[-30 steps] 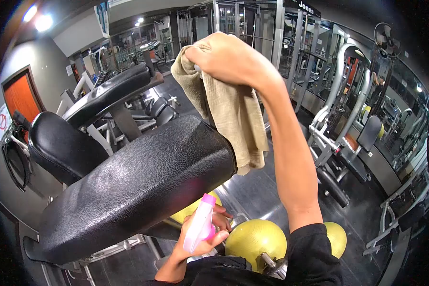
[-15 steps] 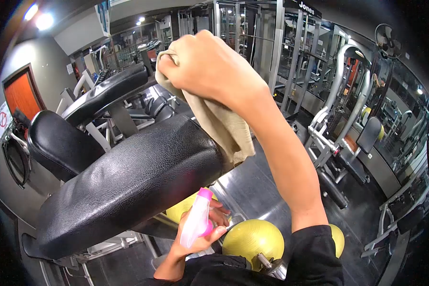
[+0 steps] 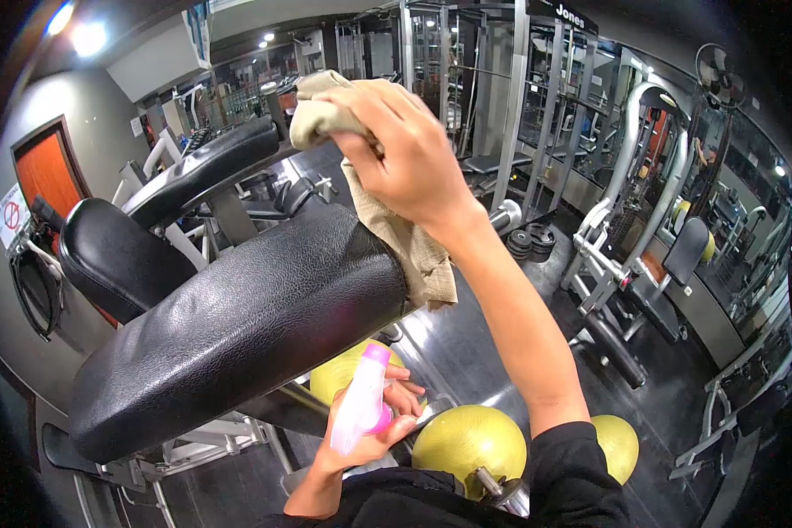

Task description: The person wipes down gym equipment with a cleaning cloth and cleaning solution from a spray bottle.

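My right hand (image 3: 400, 145) is closed on a tan cloth (image 3: 321, 119), raised at the far end of a black padded bench (image 3: 238, 308). Part of the cloth sticks out beyond the fingers, and the rest hangs down below the hand against the pad's right end. Lower down, beside the pad's near edge, my left hand (image 3: 361, 440) grips a spray bottle (image 3: 361, 400) with a white, see-through-looking head and pink nozzle and trigger. The bottle's lower part is hidden behind the hand.
Yellow exercise balls (image 3: 471, 449) lie on the floor below, near a metal dumbbell-like end (image 3: 502, 488). Further black pads (image 3: 119, 255) stand at left. Weight plates (image 3: 532, 242) and a machine (image 3: 634, 194) are at right.
My right hand has turned and shifted slightly down and right, with the cloth now bunched out past its fingers. The left hand and spray bottle have hardly moved.
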The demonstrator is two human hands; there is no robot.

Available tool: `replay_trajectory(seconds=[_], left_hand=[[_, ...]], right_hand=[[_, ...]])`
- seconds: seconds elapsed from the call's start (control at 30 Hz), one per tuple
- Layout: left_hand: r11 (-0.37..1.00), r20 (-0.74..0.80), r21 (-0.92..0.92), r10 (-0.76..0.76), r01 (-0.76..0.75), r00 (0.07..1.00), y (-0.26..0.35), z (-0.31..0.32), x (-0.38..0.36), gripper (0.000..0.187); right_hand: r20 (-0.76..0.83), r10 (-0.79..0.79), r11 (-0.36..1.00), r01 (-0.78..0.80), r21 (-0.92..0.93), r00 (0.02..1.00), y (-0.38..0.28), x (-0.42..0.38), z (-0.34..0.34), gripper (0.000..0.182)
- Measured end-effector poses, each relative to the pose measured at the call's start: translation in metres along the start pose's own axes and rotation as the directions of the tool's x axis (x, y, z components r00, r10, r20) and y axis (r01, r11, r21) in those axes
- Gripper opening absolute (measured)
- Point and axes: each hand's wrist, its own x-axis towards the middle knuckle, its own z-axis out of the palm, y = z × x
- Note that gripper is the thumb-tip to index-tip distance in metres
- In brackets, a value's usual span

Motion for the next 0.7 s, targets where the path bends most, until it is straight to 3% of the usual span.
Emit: replay_trajectory(seconds=[0.03, 0.07, 0.1, 0.17, 0.2, 0.33, 0.37, 0.43, 0.47, 0.5, 0.57, 0.6, 0.67, 0.7], left_hand=[[1.000, -0.025, -0.004, -0.027, 0.026, 0.999, 0.003, 0.001, 0.000, 0.032], [1.000, -0.027, -0.004, -0.027, 0.027, 0.999, 0.004, 0.002, 0.001, 0.032], [1.000, -0.033, -0.011, -0.008, 0.008, 0.999, 0.004, 0.002, 0.002, 0.030], [1.000, -0.045, -0.016, 0.010, -0.011, 0.999, 0.003, 0.001, 0.000, 0.028], [0.999, -0.018, 0.014, 0.032, -0.032, 0.999, 0.000, -0.001, 0.000, 0.027], [0.999, 0.006, -0.018, 0.038, -0.038, 0.999, -0.003, -0.001, -0.003, 0.022], [0.999, 0.004, -0.017, 0.038, -0.038, 0.999, 0.000, 0.001, -0.004, 0.022], [0.998, -0.059, -0.060, -0.034, 0.030, 0.998, 0.009, 0.005, -0.004, 0.016], [0.998, -0.062, -0.058, -0.031, 0.028, 0.998, 0.009, 0.004, -0.005, 0.016], [0.999, -0.049, -0.029, -0.046, 0.045, 0.998, 0.009, 0.003, -0.006, 0.016], [0.998, -0.037, 0.002, -0.059, 0.059, 0.998, 0.008, -0.001, -0.008, 0.016], [1.000, -0.013, 0.010, -0.018, 0.018, 1.000, 0.006, -0.004, -0.007, 0.023], [1.000, 0.006, 0.016, 0.022, -0.022, 1.000, 0.002, -0.004, -0.007, 0.030], [1.000, -0.027, -0.024, 0.017, -0.018, 0.999, 0.001, -0.003, -0.008, 0.041]], right_hand=[[0.111, 0.073, 0.992, -0.061, -0.110, 0.991, -0.006, 0.010, -0.005, 0.023], [0.286, 0.293, 0.955, -0.266, -0.130, 0.912, -0.012, 0.021, -0.012, 0.028], [0.289, 0.292, 0.956, -0.266, -0.128, 0.912, -0.018, 0.035, -0.017, 0.028], [0.467, 0.610, 0.792, -0.468, -0.392, 0.641, -0.020, 0.061, -0.019, 0.037], [0.510, 0.655, 0.751, -0.549, -0.365, 0.557, -0.016, 0.070, -0.019, 0.043], [0.509, 0.721, 0.685, -0.597, -0.417, 0.471, 0.003, 0.077, -0.001, 0.039], [0.510, 0.719, 0.686, -0.597, -0.416, 0.472, 0.003, 0.072, -0.001, 0.039], [0.290, 0.453, 0.889, -0.403, -0.217, 0.843, -0.001, 0.050, 0.000, 0.034], [-0.013, 0.255, 0.951, -0.253, -0.178, 0.967, -0.008, 0.037, 0.002, 0.026], [-0.053, 0.056, 0.985, -0.064, -0.157, 0.997, -0.005, 0.034, 0.002, 0.022], [0.066, -0.133, 0.978, 0.142, -0.152, 0.989, -0.007, 0.020, -0.001, 0.017], [0.064, -0.137, 0.978, 0.145, -0.151, 0.989, -0.007, 0.017, -0.002, 0.017], [0.164, 0.097, 0.995, -0.092, -0.034, 0.982, -0.008, 0.013, -0.003, 0.021], [0.165, 0.094, 0.995, -0.091, -0.029, 0.982, -0.007, 0.021, -0.005, 0.021]])
